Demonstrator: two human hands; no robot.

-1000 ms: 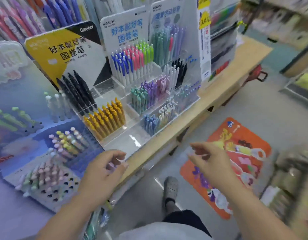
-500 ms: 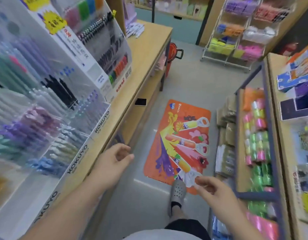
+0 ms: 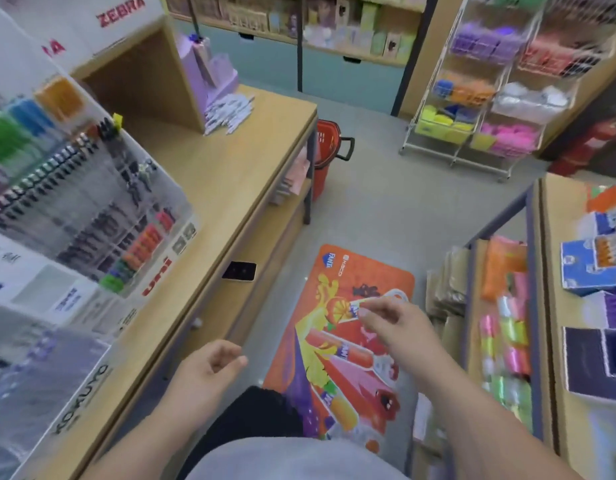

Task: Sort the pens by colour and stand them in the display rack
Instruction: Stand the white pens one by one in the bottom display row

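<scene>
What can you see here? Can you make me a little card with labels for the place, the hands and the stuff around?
Place: shop aisle, seen looking down
Left hand: loosely curled, holds nothing, near the front edge of the wooden counter
Right hand: over the orange floor mat, fingertips together; unclear if they pinch anything
Pen rack: on the counter at left, blurred, dark and coloured pens in rows
Loose pens: white pile farther along the counter
Phone: on the shelf under the countertop
Red basket: on the floor past the counter's end
</scene>
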